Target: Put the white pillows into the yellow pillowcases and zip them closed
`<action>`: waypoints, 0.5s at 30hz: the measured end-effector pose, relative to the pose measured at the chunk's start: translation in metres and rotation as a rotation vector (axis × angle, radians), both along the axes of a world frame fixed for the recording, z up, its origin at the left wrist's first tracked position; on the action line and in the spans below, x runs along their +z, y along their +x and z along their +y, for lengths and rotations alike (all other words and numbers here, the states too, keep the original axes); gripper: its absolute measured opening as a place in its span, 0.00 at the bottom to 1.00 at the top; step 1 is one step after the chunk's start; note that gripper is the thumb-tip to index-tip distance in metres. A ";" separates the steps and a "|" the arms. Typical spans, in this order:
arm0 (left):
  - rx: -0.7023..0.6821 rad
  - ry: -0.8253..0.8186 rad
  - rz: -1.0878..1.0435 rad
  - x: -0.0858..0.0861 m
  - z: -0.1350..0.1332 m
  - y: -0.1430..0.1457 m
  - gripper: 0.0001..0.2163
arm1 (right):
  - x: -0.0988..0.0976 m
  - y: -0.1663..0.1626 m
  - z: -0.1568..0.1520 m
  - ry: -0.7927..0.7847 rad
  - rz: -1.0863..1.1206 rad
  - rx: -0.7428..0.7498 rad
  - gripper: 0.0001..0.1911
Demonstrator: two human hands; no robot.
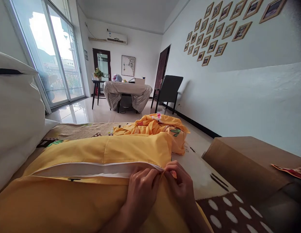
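A yellow fabric cover (75, 150) lies across the surface in front of me, filled out from inside. Along it runs a long opening with white zip-like edges, and a white inner (87, 170) shows through the gap. At the right end of this opening, my left hand (143, 187) pinches the cover's edge. Close beside it, my right hand (181, 183) is also closed, thumb and fingers pinching the same corner of the opening. A zip pull, if there is one, is hidden by the fingers.
Crumpled orange patterned cloth (152, 126) lies just beyond the cover. A big white cushion-like form (14, 123) rises at left. On the right stands a brown box-shaped piece (247, 158). Farther off are a draped table (127, 89) and a black chair (170, 90).
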State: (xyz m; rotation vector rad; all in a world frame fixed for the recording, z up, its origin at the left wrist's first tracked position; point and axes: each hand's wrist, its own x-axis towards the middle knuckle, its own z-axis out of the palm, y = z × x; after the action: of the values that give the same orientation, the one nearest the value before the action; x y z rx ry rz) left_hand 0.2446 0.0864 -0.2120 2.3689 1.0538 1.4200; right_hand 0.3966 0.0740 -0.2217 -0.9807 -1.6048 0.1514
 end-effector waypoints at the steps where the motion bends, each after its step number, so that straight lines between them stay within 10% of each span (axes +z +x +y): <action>1: -0.005 0.003 -0.011 0.000 0.000 0.000 0.07 | 0.000 0.000 0.000 0.004 0.002 0.008 0.06; 15: 0.068 0.175 0.032 -0.003 -0.002 0.007 0.08 | 0.002 0.000 -0.003 0.016 -0.061 0.021 0.06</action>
State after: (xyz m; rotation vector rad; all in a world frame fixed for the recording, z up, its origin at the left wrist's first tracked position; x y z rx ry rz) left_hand 0.2513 0.0840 -0.2150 2.5058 1.0687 1.5629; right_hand 0.3966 0.0709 -0.2196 -0.9645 -1.6697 0.1236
